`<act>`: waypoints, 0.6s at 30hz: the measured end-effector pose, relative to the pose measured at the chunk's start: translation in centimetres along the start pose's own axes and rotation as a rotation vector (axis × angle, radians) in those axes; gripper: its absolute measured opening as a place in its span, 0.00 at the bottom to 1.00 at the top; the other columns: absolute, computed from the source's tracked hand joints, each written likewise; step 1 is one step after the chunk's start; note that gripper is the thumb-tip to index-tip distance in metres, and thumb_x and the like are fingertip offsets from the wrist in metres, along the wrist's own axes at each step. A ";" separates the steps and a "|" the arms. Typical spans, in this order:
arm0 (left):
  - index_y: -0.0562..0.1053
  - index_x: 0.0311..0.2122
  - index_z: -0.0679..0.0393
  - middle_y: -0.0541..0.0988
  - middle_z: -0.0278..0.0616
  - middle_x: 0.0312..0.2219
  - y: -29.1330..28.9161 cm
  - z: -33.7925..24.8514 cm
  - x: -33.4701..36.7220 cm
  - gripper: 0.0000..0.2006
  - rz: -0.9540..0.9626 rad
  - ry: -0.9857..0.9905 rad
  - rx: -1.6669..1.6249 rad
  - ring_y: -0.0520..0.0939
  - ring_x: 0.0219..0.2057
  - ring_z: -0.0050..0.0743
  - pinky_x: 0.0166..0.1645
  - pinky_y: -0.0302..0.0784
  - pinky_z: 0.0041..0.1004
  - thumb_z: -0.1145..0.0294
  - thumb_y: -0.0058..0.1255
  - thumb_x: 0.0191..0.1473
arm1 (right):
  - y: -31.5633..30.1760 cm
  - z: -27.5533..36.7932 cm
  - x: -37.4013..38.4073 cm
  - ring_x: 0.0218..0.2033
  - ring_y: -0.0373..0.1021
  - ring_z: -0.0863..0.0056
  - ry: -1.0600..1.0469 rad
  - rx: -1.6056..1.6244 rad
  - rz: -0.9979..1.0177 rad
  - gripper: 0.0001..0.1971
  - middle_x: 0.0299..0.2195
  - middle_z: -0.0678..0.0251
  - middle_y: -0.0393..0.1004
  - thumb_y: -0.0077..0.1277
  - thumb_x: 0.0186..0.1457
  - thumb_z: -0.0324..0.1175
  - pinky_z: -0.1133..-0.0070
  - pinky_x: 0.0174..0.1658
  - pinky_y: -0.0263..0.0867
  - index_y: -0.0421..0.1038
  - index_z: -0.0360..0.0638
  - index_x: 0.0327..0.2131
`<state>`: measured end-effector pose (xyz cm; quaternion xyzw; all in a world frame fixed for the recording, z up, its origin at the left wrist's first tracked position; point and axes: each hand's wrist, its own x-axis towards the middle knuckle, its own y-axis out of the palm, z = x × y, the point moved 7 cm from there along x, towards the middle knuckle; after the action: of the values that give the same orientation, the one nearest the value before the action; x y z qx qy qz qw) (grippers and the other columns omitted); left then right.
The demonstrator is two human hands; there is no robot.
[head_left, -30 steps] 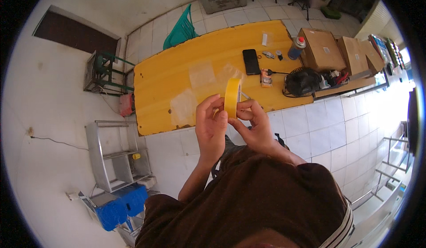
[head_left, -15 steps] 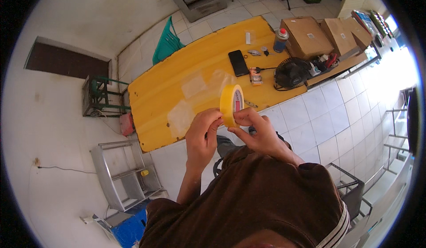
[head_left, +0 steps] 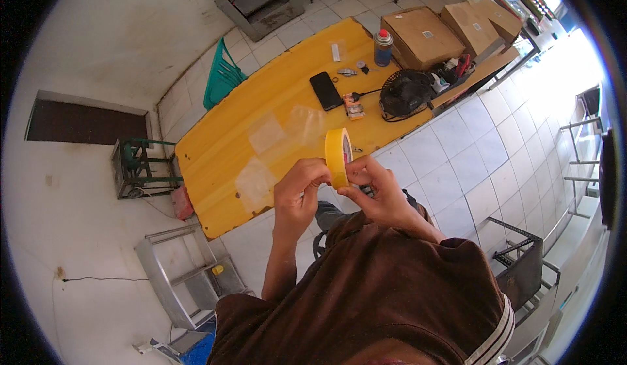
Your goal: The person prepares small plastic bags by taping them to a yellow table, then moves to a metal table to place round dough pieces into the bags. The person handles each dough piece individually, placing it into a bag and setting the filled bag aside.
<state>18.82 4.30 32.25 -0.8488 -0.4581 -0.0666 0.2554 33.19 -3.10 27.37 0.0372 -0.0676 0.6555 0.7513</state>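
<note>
A roll of yellow adhesive tape (head_left: pixel 336 153) is held up between my two hands, over the near edge of the yellow table (head_left: pixel 222 149). My right hand (head_left: pixel 379 189) grips the roll's lower right side, thumb below and fingers at the core. On the other side, my left hand (head_left: pixel 300 189) has thumb and fingertips pinched together at the roll's lower left edge. Whether a loose tape end lies in that pinch is too small to see. Clear plastic sheets (head_left: pixel 266 134) lie flat on the tabletop beyond my hands.
On the table's far right are a black phone (head_left: pixel 325 91), a black fan (head_left: pixel 406 95), a spray can (head_left: pixel 383 47) and cardboard boxes (head_left: pixel 423 37). A green plastic chair (head_left: pixel 223 74) touches the far-left edge. A metal rack (head_left: pixel 183 267) stands at lower left.
The view has turned, so the table and its things sit further left. The tape roll shows less of its inner side; both hands keep about the same hold.
</note>
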 end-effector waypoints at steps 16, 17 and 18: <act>0.76 0.46 0.68 0.82 0.40 0.33 -1.7 0.5 -2.2 0.16 0.183 -0.461 -0.219 0.81 0.36 0.26 0.45 0.75 0.24 0.64 0.61 0.61 | 0.6 2.2 0.4 0.49 0.69 0.70 0.022 0.383 0.175 0.13 0.44 0.62 0.72 0.45 0.66 0.25 0.74 0.57 0.62 0.67 0.34 0.52; 0.76 0.46 0.69 0.82 0.39 0.33 -1.5 0.5 -2.7 0.16 0.193 -0.514 -0.273 0.82 0.35 0.24 0.45 0.75 0.23 0.65 0.61 0.62 | 0.2 2.7 0.9 0.50 0.69 0.67 -0.101 0.217 0.102 0.13 0.44 0.61 0.73 0.46 0.65 0.25 0.73 0.58 0.62 0.67 0.35 0.52; 0.77 0.46 0.69 0.83 0.39 0.33 -1.1 0.6 -3.2 0.15 0.205 -0.566 -0.329 0.82 0.35 0.23 0.45 0.75 0.22 0.65 0.60 0.63 | -0.1 3.4 1.2 0.50 0.70 0.65 -0.223 0.050 0.028 0.13 0.44 0.60 0.73 0.47 0.65 0.25 0.73 0.58 0.62 0.68 0.36 0.52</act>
<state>16.04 2.74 31.02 -0.9050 -0.4063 0.1246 -0.0169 33.31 -2.39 30.89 0.1275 -0.1348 0.6592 0.7287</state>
